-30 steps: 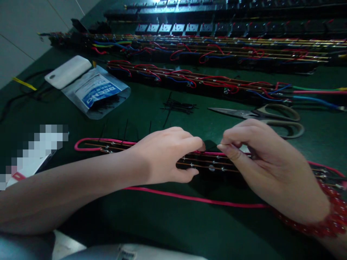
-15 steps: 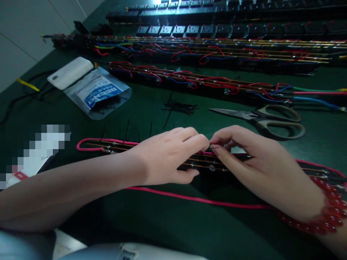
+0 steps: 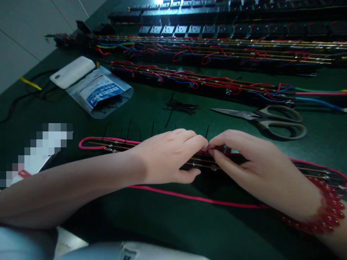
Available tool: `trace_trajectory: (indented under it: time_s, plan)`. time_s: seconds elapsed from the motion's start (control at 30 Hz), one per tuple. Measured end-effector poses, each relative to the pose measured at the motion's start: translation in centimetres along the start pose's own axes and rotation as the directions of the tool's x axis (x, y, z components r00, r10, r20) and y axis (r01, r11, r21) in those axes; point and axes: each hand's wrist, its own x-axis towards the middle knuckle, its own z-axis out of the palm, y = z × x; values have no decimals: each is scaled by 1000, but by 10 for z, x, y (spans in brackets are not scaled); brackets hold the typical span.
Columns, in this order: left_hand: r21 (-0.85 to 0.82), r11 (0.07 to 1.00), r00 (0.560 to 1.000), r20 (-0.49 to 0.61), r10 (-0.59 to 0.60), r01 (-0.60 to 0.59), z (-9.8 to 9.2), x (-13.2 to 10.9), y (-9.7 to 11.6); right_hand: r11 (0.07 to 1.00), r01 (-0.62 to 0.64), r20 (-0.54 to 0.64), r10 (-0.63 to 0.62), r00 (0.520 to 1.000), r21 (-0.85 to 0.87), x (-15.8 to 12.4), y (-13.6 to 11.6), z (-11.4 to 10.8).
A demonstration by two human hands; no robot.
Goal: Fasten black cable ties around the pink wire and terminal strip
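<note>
In the head view, the left hand (image 3: 168, 155) lies over a long, narrow black strip with copper-coloured rods (image 3: 202, 165), fingers curled, thumb apart; whether it grips anything cannot be told. The right hand (image 3: 252, 166), wearing a red beaded bracelet (image 3: 325, 213), brings thumb and forefinger nearly together beside the left fingertips; what they hold, if anything, is too small to tell. A thin black plastic tie (image 3: 207, 132) stands up just behind. The strip runs along the near edge of the dark green table (image 3: 162, 224), a pinkish-red cable (image 3: 176, 194) looping about it. Farther from that edge lie grey-handled metal scissors (image 3: 256, 116) and a small pile of black ties (image 3: 181, 107); toward the table's left edge, a clear plastic bag with a blue label (image 3: 105, 90).
</note>
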Motion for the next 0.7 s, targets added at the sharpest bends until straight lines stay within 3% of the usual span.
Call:
trace_trajectory:
  time_s: [0.33, 0.7]
  plan:
    - [71, 997, 1000, 22, -2, 0, 0, 1, 2, 999, 24, -7, -24, 1000, -28, 0, 2, 0]
    - [215, 975, 993, -88, 76, -55, 8, -3, 3, 996, 56, -18, -58, 998, -66, 1, 3, 4]
